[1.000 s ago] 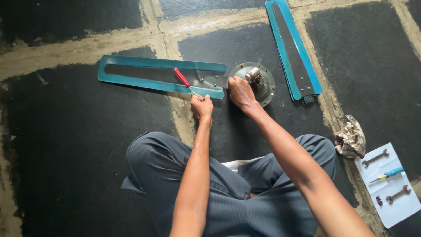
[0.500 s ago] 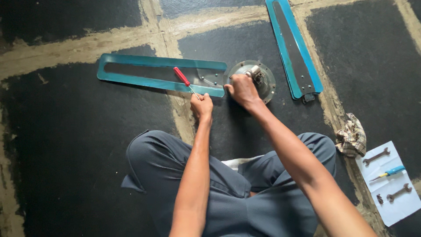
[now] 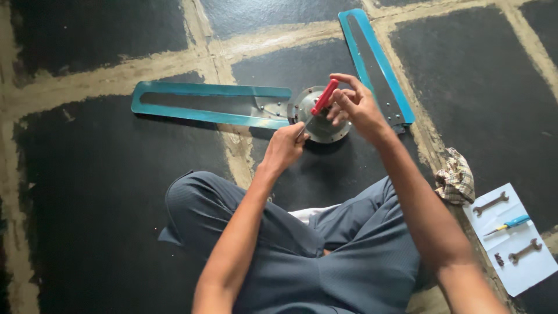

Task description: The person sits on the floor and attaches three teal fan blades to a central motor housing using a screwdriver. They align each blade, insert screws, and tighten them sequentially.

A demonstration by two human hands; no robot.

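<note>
Nearest, grey trousers are seen over crossed legs. To the right a white sheet carries two dull spanners and a blue-handled tool, beside a checked rag. The left hand is closed around the thin metal shaft of a red-handled screwdriver. The handle is pinched by the curled fingers of the right hand, above a round metal hub. Beyond, two teal fan blades lie flat on the rough black floor.
</note>
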